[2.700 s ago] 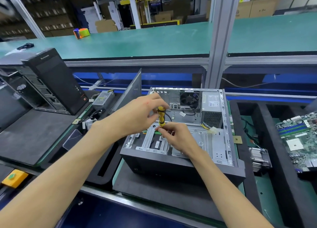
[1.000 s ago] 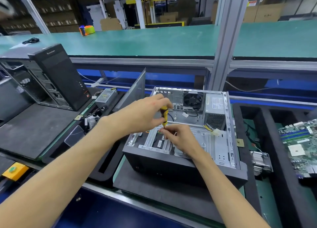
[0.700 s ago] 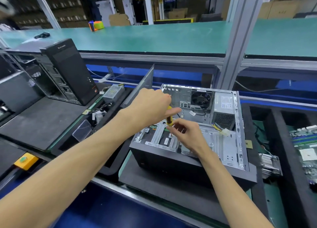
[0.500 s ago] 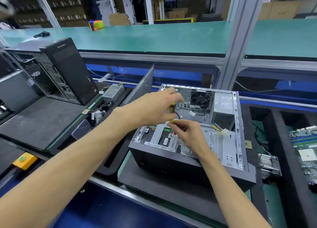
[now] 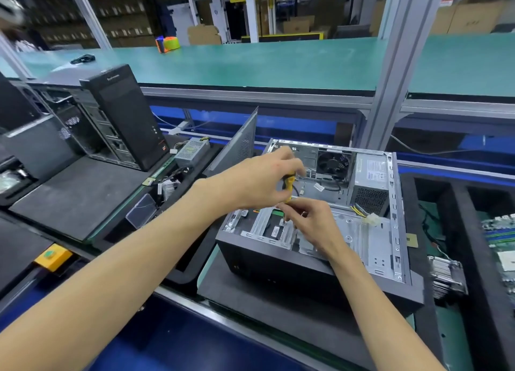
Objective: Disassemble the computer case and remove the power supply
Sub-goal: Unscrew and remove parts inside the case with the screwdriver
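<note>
Both hands meet over the open computer case (image 5: 315,273), which lies on its side on a dark mat. Left hand (image 5: 259,182) is curled round the yellow handle of a screwdriver (image 5: 289,182), held upright, fingers wrapped over its top. Right hand (image 5: 312,220) sits just below, fingertips pinching near the lower end of the tool, down by the metal drive bracket (image 5: 267,225). The tip and whatever screw it meets are hidden under the fingers, so the pinch may be on the shaft or on the screw; I cannot tell which.

Compared with half a second ago, the left fingers have closed further over the handle and less yellow shows; the right hand has barely shifted. Since 2.7 seconds ago the view has swung left and closer, while both hands stayed at the same spot in the case.

Beyond the right hand, in the far right corner of the case, sits the power supply (image 5: 372,181), with its yellow wires and white plug (image 5: 372,218) lying loose just beside the right wrist. A fan (image 5: 333,163) sits beyond the left fingers. Left of the left forearm lean a loose side panel (image 5: 239,145) and a second power supply (image 5: 192,152); farther left stands a black tower (image 5: 125,114). A circuit board at the right edge is cut off.
</note>
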A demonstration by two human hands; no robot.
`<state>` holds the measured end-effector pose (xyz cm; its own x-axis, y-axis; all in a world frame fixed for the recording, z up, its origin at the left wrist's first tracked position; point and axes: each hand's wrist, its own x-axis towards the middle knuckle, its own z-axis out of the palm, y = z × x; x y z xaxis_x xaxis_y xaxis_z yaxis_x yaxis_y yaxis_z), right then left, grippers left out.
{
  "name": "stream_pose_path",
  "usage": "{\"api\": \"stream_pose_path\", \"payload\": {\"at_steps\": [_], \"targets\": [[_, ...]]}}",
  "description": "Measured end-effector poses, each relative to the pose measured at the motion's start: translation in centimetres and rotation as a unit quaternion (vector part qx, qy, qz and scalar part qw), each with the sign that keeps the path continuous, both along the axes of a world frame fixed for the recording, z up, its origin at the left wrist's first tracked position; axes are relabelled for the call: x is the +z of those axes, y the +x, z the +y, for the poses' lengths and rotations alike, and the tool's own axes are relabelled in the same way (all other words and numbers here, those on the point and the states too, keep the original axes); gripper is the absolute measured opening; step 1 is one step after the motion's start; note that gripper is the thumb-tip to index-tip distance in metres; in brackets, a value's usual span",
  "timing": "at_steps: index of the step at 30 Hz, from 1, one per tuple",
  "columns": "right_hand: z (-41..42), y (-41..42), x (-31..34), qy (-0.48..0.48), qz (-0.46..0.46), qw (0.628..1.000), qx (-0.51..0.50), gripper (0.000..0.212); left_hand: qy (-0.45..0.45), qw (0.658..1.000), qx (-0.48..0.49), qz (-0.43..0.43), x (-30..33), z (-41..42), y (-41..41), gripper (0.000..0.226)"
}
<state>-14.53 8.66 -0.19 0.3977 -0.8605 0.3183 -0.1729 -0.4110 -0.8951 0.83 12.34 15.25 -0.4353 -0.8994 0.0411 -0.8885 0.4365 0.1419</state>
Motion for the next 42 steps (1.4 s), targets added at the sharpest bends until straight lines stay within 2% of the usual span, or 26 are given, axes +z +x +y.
{"api": "stream_pose_path", "payload": {"at_steps": [2, 4, 7, 9, 11, 12, 14, 17, 19, 21, 23, 26, 33, 42], "targets": [[0.1, 0.0, 0.1, 0.003, -0.002, 1.0, 0.012, 0.013, 0.009, 1.0, 0.005, -0.014, 0.0, 0.0, 0.0, 0.025], [0.3, 0.1, 0.1, -0.001, 0.003, 1.0, 0.018, 0.014, -0.038, 0.997, 0.04, -0.059, 0.1, -0.3, 0.0, 0.018], [0.2, 0.0, 0.1, -0.001, 0.014, 1.0, 0.016, 0.014, -0.123, 0.972, 0.119, -0.158, -0.4, -0.5, -0.5, 0.051], [0.2, 0.0, 0.1, 0.005, 0.014, 1.0, 0.022, 0.014, -0.162, 0.958, 0.148, -0.185, -0.8, -0.6, -1.1, 0.065], [0.2, 0.0, 0.1, 0.007, 0.017, 1.0, 0.022, 0.015, -0.167, 0.961, 0.146, -0.167, -1.0, -0.7, -1.0, 0.066], [0.3, 0.0, 0.2, 0.008, 0.018, 1.0, 0.018, 0.015, -0.15, 0.972, 0.123, -0.135, -1.1, -0.7, -0.7, 0.058], [0.2, -0.1, 0.3, 0.014, 0.021, 1.0, 0.007, 0.016, -0.067, 0.995, 0.047, -0.056, -0.8, -0.6, -0.1, 0.03], [0.3, -0.2, 0.5, 0.004, 0.038, 0.999, 0.005, 0.017, 0.008, 1.0, -0.001, -0.017, 0.0, -0.8, 0.4, 0.028], [0.4, -0.4, 0.8, -0.019, 0.071, 0.997, 0.007, 0.013, -0.018, 0.999, 0.01, -0.049, 0.5, -1.1, 0.3, 0.023], [0.5, -0.8, 0.7, -0.021, 0.099, 0.995, 0.005, 0.009, -0.052, 0.993, 0.025, -0.102, 0.4, -1.6, 0.1, 0.043], [0.6, -1.6, 0.3, -0.013, 0.126, 0.992, -0.025, 0.021, -0.088, 0.984, 0.046, -0.145, -0.2, -2.0, -0.1, 0.062], [1.1, -2.5, 0.0, -0.01, 0.197, 0.978, -0.074, 0.022, -0.113, 0.979, 0.091, -0.14, -0.8, -2.6, 0.0, 0.074], [1.9, -0.1, 0.6, 0.018, 0.267, 0.96, -0.088, 0.021, -0.129, 0.979, 0.101, -0.118, -1.1, -3.4, 0.0, 0.072], [1.9, 1.7, 1.3, 0.046, 0.317, 0.938, -0.134, 0.014, -0.166, 0.979, 0.063, -0.1, -1.3, -3.5, 1.1, 0.062]]}}
